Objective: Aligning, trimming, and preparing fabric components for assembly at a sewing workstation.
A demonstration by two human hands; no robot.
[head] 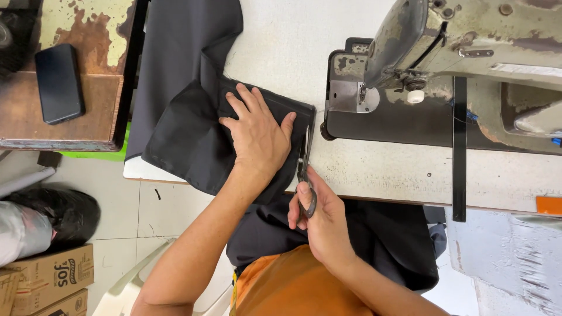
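Far left floor: two cardboard boxes (55, 275) stacked at the bottom corner, both shut, so what is in them cannot be told; just above them lies one dark plastic bag (64, 213), bulging, contents hidden.
Side table: one rusty, worn side table (88, 23) at the upper left, with one black phone (57, 83) lying flat and face up on its brown shelf.
Chair: one pale plastic chair (134, 281), part of it showing under the person's left arm.
Cloth: one piece of dark grey cloth (187, 129), folded on the white worktable (374, 169); its upper part runs away over the far edge, a lower part hangs over the near edge into the lap.
Left hand: the left hand (257, 131) lies flat on the folded cloth, fingers spread, palm pressing it down; it pinches nothing.
Scissors: one pair of scissors (305, 169), upright along the right edge of the cloth, blades just beside the left thumb; whether the blades are parted cannot be told.
Right hand: the right hand (322, 219) is at the table's near edge, fingers curled tight around the scissor handles.
Clothing: an orange shirt (293, 287) shows at the bottom centre.
Sewing machine: one old sewing machine (468, 35), paint chipped, on the right of the table, its needle plate (351, 96) close to the cloth's corner but apart from it.
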